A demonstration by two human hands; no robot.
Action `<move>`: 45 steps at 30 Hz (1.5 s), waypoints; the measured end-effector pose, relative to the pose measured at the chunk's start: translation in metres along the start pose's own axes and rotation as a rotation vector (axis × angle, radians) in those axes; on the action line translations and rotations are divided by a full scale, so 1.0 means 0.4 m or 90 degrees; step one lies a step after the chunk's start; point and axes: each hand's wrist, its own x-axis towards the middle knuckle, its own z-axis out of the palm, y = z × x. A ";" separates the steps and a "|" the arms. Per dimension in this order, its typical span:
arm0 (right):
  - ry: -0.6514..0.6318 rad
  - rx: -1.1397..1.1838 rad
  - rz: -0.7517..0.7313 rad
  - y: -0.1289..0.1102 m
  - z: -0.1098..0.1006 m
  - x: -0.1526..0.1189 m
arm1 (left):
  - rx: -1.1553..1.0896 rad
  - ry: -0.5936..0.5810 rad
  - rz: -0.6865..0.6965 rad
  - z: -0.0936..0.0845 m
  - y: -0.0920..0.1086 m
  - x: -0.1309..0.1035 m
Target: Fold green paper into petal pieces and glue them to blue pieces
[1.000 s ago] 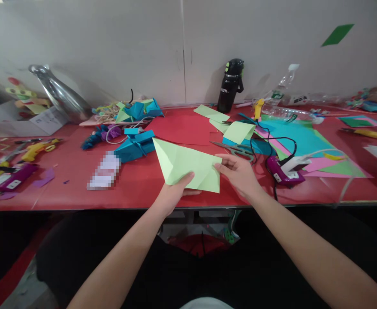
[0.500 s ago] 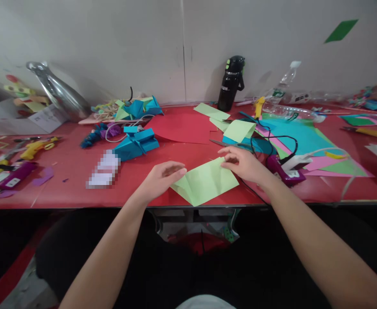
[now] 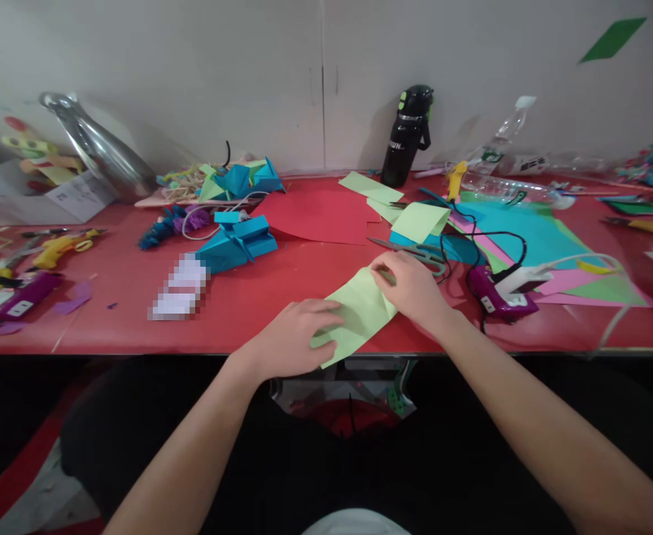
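Compared with a second ago, when it was held up above the red table (image 3: pixel 270 308), the light green paper sheet (image 3: pixel 353 319) now lies low at the table's front edge, its near corner poking over. The left hand (image 3: pixel 293 338), lifted at the sheet's side half a second ago, now rests on its left end, fingers spread apart. The right hand (image 3: pixel 415 286) pinches the far right edge, thumb and fingertips together, just in front of the scissors (image 3: pixel 429 258).
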 end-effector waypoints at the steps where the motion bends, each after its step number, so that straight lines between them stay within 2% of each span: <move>1: -0.002 0.000 0.009 -0.003 -0.006 0.001 | 0.030 -0.002 0.008 0.005 0.009 -0.002; 8: -0.147 0.070 0.016 -0.037 -0.053 0.009 | 0.191 0.022 0.026 0.065 0.067 -0.005; 12: -0.154 0.136 0.125 -0.023 -0.063 -0.001 | 0.212 0.046 0.017 0.093 0.065 0.001; 14: -0.182 0.228 0.200 -0.001 -0.072 -0.011 | 0.211 0.048 0.006 0.099 0.058 0.005; 17: -0.330 0.460 0.277 0.024 -0.095 -0.029 | 0.189 0.068 -0.029 0.100 0.054 0.011; 19: -0.391 0.571 0.296 0.026 -0.108 -0.040 | 0.183 0.085 -0.050 0.099 0.055 0.015; 21: -0.387 0.611 0.303 0.016 -0.113 -0.050 | 0.193 0.100 -0.061 0.097 0.059 0.018; 25: -0.328 0.623 0.317 -0.015 -0.100 -0.064 | 0.193 0.113 -0.070 0.092 0.059 0.021; 29: -0.355 0.693 0.290 -0.040 -0.095 -0.071 | 0.131 0.113 -0.066 0.097 0.048 0.022; 32: -0.389 0.649 0.245 -0.048 -0.106 -0.075 | 0.096 0.138 -0.050 0.108 0.043 0.024; 36: -0.403 0.476 0.163 -0.047 -0.121 -0.079 | 0.093 0.176 -0.050 0.120 0.043 0.026; 40: -0.493 0.336 0.063 -0.045 -0.129 -0.076 | 0.115 0.185 -0.050 0.123 0.051 0.024; 45: -0.483 0.286 0.076 -0.047 -0.147 -0.070 | 0.185 0.167 -0.076 0.133 0.061 0.017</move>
